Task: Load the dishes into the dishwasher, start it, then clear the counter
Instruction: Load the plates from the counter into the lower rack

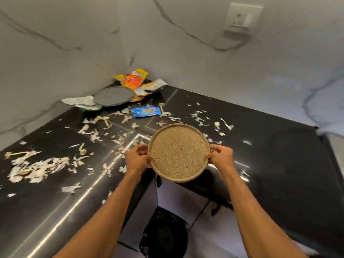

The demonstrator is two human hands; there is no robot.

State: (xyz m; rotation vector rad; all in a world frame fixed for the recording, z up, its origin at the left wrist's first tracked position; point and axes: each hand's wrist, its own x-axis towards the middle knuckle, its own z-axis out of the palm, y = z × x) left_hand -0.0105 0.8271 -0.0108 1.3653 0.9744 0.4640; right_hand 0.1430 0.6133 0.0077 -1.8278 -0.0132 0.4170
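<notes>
A round tan speckled plate (179,153) is held level above the inner corner of the black L-shaped counter (279,155). My left hand (138,157) grips its left rim and my right hand (220,155) grips its right rim. A second round plate, grey and speckled (114,95), lies in the far corner of the counter, partly on top of wrappers. Vegetable peels and scraps (37,167) are strewn over the counter's left and middle parts.
Orange and yellow snack wrappers (134,80), a blue wrapper (146,111) and a white-green wrapper (81,103) lie near the corner. A bin lined with a black bag (164,233) stands on the floor below the plate. A wall socket (242,18) is on the marble wall.
</notes>
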